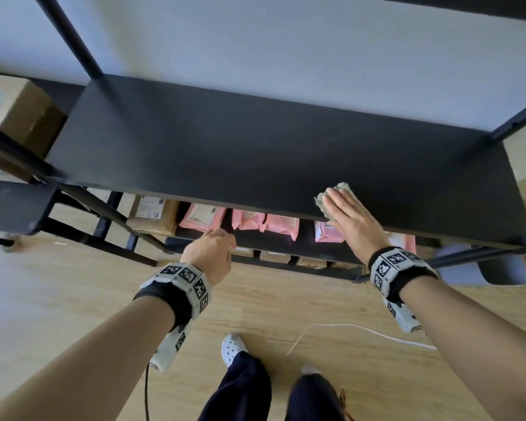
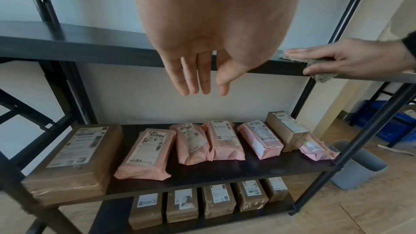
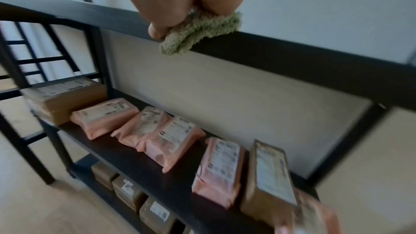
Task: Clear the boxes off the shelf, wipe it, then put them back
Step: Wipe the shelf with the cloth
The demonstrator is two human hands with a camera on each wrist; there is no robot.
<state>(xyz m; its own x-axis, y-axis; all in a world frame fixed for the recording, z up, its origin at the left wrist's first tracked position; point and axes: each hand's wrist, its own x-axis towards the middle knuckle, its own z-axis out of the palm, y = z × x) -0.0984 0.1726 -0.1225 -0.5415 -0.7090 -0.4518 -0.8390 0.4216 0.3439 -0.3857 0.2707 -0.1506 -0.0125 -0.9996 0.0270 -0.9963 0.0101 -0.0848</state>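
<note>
The black shelf board (image 1: pixel 255 147) is bare except for a grey-green cloth (image 1: pixel 322 202) at its front edge, right of centre. My right hand (image 1: pixel 345 209) lies flat on the cloth with straight fingers and presses it onto the board. The right wrist view shows the cloth (image 3: pixel 202 29) bunched and hanging a little over the edge beside my thumb. My left hand (image 1: pixel 214 249) hangs open in front of the shelf, below the board's edge, holding nothing; its fingers (image 2: pixel 191 79) are relaxed. A brown box (image 2: pixel 74 159) and several pink parcels (image 2: pixel 146 154) lie on the tier below.
Small brown boxes (image 2: pixel 218 202) fill the bottom tier. Another brown box (image 1: pixel 19 113) sits on the neighbouring rack at left. Black uprights (image 1: pixel 70 34) frame the board. A grey bin (image 1: pixel 483 265) stands at right and a white cable (image 1: pixel 362 328) lies on the wooden floor.
</note>
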